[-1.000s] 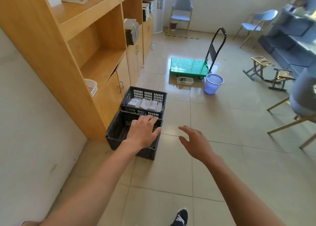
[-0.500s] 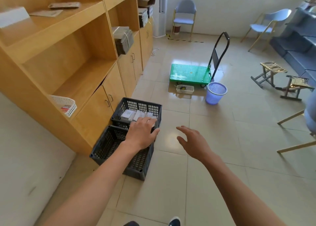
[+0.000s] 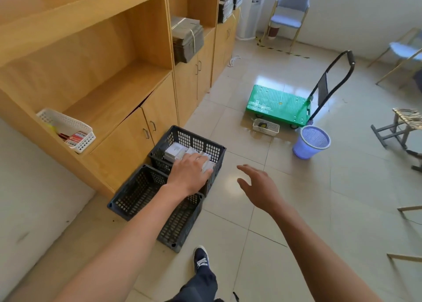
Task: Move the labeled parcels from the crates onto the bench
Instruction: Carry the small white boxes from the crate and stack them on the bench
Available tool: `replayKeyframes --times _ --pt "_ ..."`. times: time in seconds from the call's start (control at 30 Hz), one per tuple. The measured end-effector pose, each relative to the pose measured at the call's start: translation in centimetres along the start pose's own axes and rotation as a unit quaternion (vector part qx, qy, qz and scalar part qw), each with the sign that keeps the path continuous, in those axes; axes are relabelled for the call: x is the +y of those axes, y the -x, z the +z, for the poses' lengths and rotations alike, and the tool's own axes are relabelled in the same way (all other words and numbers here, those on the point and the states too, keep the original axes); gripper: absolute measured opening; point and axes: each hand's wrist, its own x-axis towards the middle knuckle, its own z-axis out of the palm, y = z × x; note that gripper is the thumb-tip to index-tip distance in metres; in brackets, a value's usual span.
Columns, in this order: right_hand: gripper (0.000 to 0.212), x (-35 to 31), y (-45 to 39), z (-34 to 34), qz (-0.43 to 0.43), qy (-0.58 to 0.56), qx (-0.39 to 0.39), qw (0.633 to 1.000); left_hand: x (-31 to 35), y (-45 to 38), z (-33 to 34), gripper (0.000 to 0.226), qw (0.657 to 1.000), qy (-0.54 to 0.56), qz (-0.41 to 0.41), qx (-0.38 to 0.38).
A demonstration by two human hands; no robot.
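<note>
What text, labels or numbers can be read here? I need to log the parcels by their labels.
None can be read.
Parcels in the far crate: labels too blurred.
Green cart deck: pale marking, illegible.
Red packet in the white basket on the shelf: print too small.

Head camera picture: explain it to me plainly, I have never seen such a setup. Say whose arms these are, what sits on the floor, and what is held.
The picture comes from a camera worn on a person's head, looking forward and down, so the two bare arms are the wearer's own. On the tiled floor, beside a wooden cabinet, stand two dark slotted plastic crates. The far crate holds white labeled parcels; the near crate looks empty. The left hand reaches over the parcels, whether it grips one is unclear. The right hand hovers open, holding nothing. Further off stand a green platform trolley and a lilac mesh bin.
</note>
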Motion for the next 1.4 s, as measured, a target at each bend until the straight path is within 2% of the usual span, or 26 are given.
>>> replayKeyframes --times 0.4,0.73,1.07,1.4 --pt "0.045 1.5 -15.3 -3.0 -0.046 0.014 -0.039 0.998 -0.9 -13.6 -0.9 0.055 0.999 0.009 -0.047 -0.008" --pt "0.041 8.5 -28.5 -4.5 -0.125 0.006 -0.105 0.987 0.6 -24.0 2.4 0.054 0.988 0.019 -0.154 -0.016" --pt "0.042 13.5 -39.1 -4.1 -0.187 -0.008 -0.235 0.954 3.7 -28.0 6.0 0.053 0.943 0.066 -0.324 -0.027" --pt "0.044 12.8 -46.9 1.8 -0.233 0.039 -0.349 0.907 -0.5 -28.7 12.7 0.049 0.886 0.153 -0.438 -0.003"
